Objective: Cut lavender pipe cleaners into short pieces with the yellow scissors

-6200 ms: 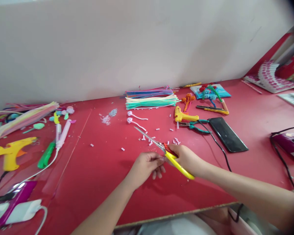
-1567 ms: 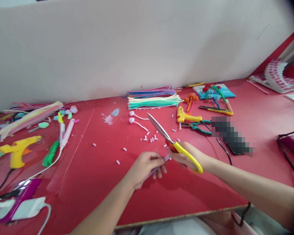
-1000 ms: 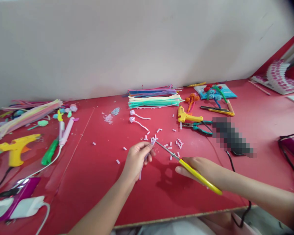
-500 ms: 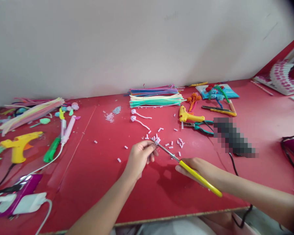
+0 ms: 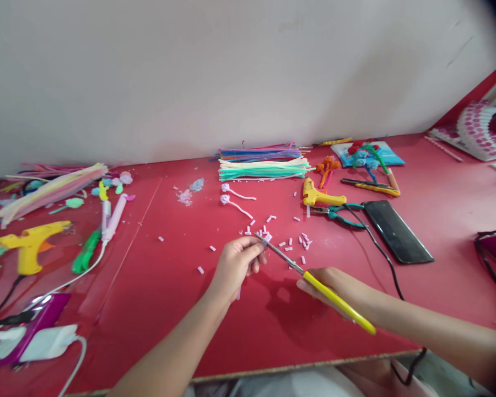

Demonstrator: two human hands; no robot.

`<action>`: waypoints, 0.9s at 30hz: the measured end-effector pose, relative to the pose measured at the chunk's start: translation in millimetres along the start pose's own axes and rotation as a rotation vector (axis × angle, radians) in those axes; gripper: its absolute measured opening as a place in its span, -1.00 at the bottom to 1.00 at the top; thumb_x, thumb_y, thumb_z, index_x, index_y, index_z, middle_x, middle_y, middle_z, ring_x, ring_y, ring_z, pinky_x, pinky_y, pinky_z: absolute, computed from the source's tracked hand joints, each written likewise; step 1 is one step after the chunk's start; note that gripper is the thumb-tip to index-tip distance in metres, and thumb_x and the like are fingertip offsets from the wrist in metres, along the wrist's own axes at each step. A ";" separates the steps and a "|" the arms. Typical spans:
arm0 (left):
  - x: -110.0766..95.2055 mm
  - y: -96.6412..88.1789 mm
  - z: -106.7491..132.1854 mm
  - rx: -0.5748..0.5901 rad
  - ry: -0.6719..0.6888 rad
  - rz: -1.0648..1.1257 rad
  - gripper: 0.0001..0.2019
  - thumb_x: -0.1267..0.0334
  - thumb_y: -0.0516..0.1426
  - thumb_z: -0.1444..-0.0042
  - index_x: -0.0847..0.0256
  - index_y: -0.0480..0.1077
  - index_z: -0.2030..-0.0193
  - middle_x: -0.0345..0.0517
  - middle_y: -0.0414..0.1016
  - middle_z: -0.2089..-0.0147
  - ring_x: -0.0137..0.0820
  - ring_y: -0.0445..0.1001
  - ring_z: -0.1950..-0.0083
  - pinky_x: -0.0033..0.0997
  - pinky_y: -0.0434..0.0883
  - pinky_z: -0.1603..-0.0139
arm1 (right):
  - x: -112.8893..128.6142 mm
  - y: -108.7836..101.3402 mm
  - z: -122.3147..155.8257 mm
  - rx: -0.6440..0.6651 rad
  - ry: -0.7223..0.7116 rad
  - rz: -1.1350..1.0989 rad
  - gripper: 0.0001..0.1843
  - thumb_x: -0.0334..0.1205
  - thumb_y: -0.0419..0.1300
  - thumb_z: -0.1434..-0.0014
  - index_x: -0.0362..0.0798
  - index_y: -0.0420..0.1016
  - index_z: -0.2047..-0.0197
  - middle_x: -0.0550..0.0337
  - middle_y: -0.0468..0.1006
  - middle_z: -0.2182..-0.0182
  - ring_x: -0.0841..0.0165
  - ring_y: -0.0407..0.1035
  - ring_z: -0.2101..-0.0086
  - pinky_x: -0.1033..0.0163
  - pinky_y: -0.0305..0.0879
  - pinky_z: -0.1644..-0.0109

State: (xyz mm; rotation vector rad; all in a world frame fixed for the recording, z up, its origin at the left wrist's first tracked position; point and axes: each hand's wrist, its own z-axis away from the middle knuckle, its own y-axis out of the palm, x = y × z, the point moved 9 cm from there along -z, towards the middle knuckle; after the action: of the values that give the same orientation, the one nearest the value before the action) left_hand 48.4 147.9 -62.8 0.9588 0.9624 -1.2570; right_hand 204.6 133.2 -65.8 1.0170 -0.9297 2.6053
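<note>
Scissors (image 5: 290,264), gripped by right hand (image 5: 334,285), angle up-left; blade tips meet the lilac stem (image 5: 267,238) pinched in left hand (image 5: 235,263).

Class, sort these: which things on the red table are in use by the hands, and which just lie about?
In use: left hand, pale strip, right hand, scissors, cut bits.
Lying about: glue gun, pliers, phone, pipe-cleaner bundle.

Yellow-handled scissors (image 5: 314,281) by my right fingers, pale lilac strip (image 5: 266,238) at my left fingertips, red table (image 5: 157,298) under both.
</note>
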 end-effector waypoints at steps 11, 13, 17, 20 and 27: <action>3.9 -1.5 -2.0 -0.007 -0.048 0.023 -0.81 0.21 0.03 0.08 0.32 0.33 0.45 -0.18 0.29 0.59 -0.64 0.08 0.67 -0.62 -0.06 0.69 | 4.5 4.3 0.1 0.061 -0.038 -0.007 -0.51 0.20 -0.21 -0.01 -0.07 0.13 0.57 0.36 0.11 0.76 0.58 0.00 0.72 0.43 -0.13 0.67; 5.9 -2.3 -2.3 -0.010 -0.061 0.025 -0.82 0.22 0.03 0.09 0.31 0.33 0.45 -0.19 0.29 0.59 -0.64 0.08 0.67 -0.62 -0.07 0.69 | 6.4 4.2 -0.5 0.079 -0.035 -0.018 -0.53 0.17 -0.17 -0.01 -0.07 0.12 0.58 0.36 0.10 0.76 0.58 0.00 0.72 0.44 -0.13 0.68; 9.7 -3.1 -3.2 -0.013 -0.080 0.046 -0.83 0.22 0.04 0.10 0.30 0.33 0.46 -0.20 0.29 0.60 -0.65 0.07 0.68 -0.62 -0.08 0.70 | 3.6 4.1 -4.8 0.077 -0.006 -0.067 -0.56 0.16 -0.10 0.02 -0.07 0.06 0.60 0.38 0.04 0.75 0.59 -0.05 0.71 0.44 -0.13 0.69; 12.2 -4.3 -5.2 -0.024 -0.086 0.066 -0.83 0.22 0.05 0.13 0.31 0.33 0.46 -0.20 0.29 0.61 -0.65 0.07 0.68 -0.62 -0.11 0.71 | -2.2 7.5 -8.2 0.082 0.041 -0.103 -0.55 0.17 -0.07 0.06 -0.07 0.05 0.62 0.37 0.02 0.73 0.59 -0.05 0.70 0.43 -0.10 0.69; 23.3 -4.4 -16.4 0.000 -0.108 0.134 -0.85 0.25 0.07 0.15 0.33 0.31 0.48 -0.22 0.27 0.62 -0.68 0.07 0.70 -0.63 -0.14 0.73 | -2.2 12.3 -9.8 0.104 0.190 -0.147 -0.53 0.19 -0.11 0.07 -0.05 0.02 0.66 0.38 -0.01 0.81 0.56 -0.02 0.76 0.40 -0.08 0.72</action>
State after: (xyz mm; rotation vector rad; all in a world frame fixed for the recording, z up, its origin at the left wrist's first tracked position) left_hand 44.8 156.0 -90.2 0.9304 0.8013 -1.1839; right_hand 196.2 129.6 -78.7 0.8088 -0.6553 2.5932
